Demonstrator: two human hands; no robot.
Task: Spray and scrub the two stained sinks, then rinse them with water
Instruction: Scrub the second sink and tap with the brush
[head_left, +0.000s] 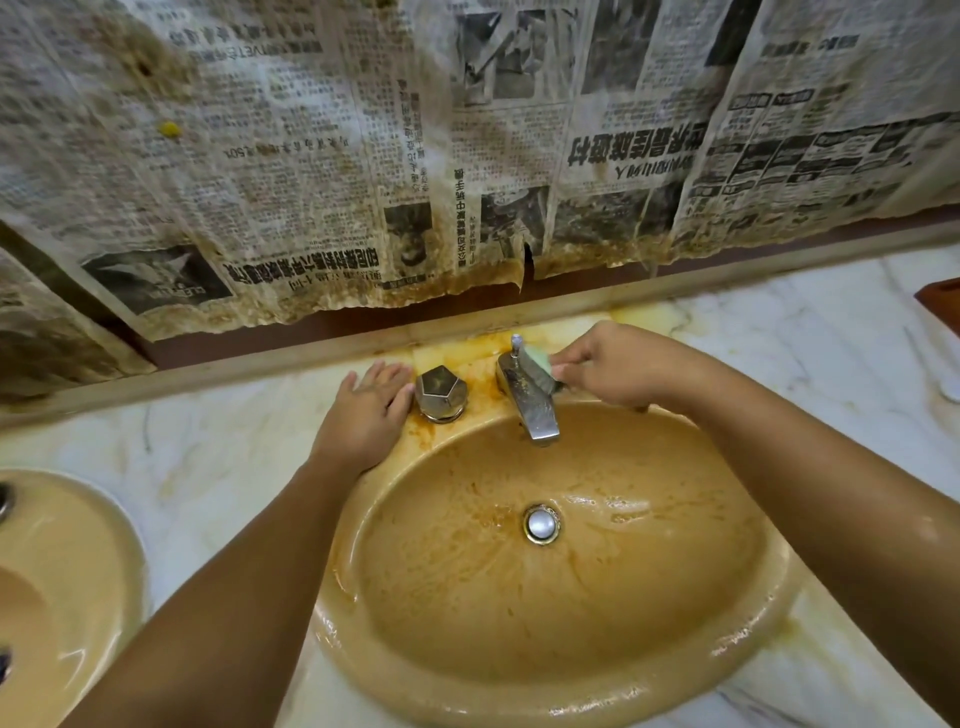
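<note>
Two yellow sinks show: the stained sink (343, 613) in the middle, with one tap (531, 402) and one knob (440, 392), and a second sink (67, 561) far left. The right hand (618, 371) pinches one green sponge (540, 362) against the tap. The left hand (366, 410) lies flat, fingers straight, beside the knob.

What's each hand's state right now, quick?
Left hand: open, flat on the counter beside the knob.
Right hand: holding the sponge against the faucet.

The head camera looks steeply down from close above the sink (467, 597), facing the newspaper-covered wall (311, 156).
</note>
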